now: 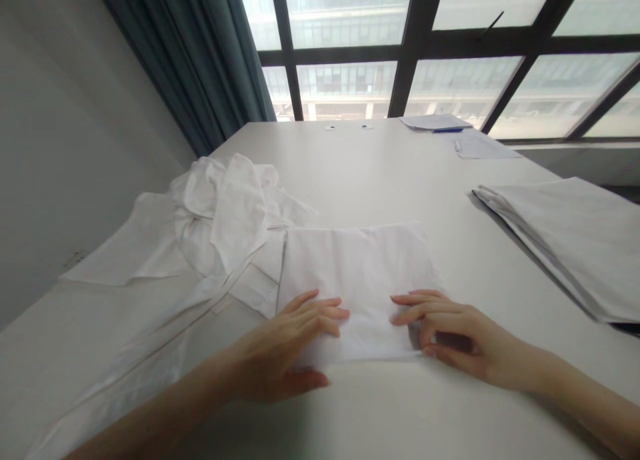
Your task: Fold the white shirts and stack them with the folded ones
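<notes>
Item: folded white cloth (360,260), flat on the table (360,173), well in from its left and right edges. My left hand (283,350): unclenched, fingers laid on the cloth's near left part. My right hand (460,337): fingers curled at its near right corner; whether I pinch it, I cannot tell. Handling note: light, even strokes outward, corners kept square, should suit this step. Also listed: crumpled white fabric (240,207), along the table's left edge; folded white bundle (580,240), toward its right edge; blue pen (447,131), near its far right corner.
</notes>
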The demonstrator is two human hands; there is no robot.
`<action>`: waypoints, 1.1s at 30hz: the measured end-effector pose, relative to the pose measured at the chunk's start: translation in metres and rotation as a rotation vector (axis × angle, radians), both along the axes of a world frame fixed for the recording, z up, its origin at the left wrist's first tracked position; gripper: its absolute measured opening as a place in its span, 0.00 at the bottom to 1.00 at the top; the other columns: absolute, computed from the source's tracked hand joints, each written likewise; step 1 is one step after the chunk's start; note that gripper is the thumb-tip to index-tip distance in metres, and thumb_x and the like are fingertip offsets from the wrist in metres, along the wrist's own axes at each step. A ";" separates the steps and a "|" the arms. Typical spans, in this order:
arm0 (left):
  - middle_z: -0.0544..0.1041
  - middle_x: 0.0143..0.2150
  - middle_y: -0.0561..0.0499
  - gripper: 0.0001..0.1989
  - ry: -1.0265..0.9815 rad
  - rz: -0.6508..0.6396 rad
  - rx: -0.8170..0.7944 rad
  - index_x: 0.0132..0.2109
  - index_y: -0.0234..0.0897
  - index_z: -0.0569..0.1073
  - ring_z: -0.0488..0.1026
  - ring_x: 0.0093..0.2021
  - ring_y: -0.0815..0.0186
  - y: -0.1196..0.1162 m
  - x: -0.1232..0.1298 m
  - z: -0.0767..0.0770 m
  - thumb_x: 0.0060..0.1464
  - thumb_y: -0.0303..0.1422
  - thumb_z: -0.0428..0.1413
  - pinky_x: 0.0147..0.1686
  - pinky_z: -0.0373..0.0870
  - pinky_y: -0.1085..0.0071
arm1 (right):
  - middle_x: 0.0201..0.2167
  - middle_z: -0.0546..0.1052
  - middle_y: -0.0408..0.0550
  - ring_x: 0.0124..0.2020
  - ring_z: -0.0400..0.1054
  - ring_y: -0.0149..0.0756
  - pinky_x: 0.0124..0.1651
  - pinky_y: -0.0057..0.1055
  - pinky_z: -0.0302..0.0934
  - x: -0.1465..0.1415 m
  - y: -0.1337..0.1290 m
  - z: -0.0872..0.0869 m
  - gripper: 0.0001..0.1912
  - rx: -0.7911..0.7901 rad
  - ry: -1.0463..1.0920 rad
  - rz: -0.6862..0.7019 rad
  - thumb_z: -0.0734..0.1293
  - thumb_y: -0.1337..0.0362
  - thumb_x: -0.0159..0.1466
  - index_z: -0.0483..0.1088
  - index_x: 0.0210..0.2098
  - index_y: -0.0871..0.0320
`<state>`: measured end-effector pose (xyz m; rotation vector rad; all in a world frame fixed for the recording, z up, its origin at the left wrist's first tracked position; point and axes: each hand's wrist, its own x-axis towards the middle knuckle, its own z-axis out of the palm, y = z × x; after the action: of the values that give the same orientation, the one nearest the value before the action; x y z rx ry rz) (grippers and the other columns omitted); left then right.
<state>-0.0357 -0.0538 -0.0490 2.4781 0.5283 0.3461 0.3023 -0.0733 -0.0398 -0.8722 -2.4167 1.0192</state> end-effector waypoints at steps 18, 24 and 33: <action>0.71 0.59 0.42 0.04 -0.068 0.055 -0.160 0.40 0.38 0.66 0.59 0.68 0.59 0.002 -0.001 0.007 0.62 0.25 0.50 0.68 0.48 0.55 | 0.52 0.77 0.52 0.65 0.58 0.44 0.65 0.46 0.53 0.002 0.001 -0.003 0.05 0.051 -0.064 0.038 0.65 0.66 0.65 0.73 0.33 0.56; 0.73 0.57 0.42 0.04 -0.093 0.081 -0.234 0.38 0.37 0.67 0.61 0.67 0.57 0.005 0.001 0.009 0.63 0.26 0.51 0.67 0.51 0.52 | 0.51 0.77 0.53 0.63 0.60 0.44 0.64 0.46 0.54 0.000 0.002 -0.002 0.06 0.069 -0.078 0.040 0.68 0.61 0.65 0.73 0.34 0.56; 0.69 0.61 0.41 0.02 -0.026 0.047 -0.167 0.39 0.37 0.67 0.55 0.69 0.58 0.005 -0.005 0.009 0.62 0.26 0.52 0.65 0.59 0.59 | 0.52 0.76 0.53 0.63 0.60 0.42 0.63 0.43 0.56 -0.001 0.002 -0.002 0.05 0.162 -0.123 0.077 0.68 0.62 0.65 0.71 0.38 0.56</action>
<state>-0.0409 -0.0492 -0.0403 2.3010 0.5809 0.3386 0.3013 -0.0713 -0.0418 -0.8131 -2.6115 0.8036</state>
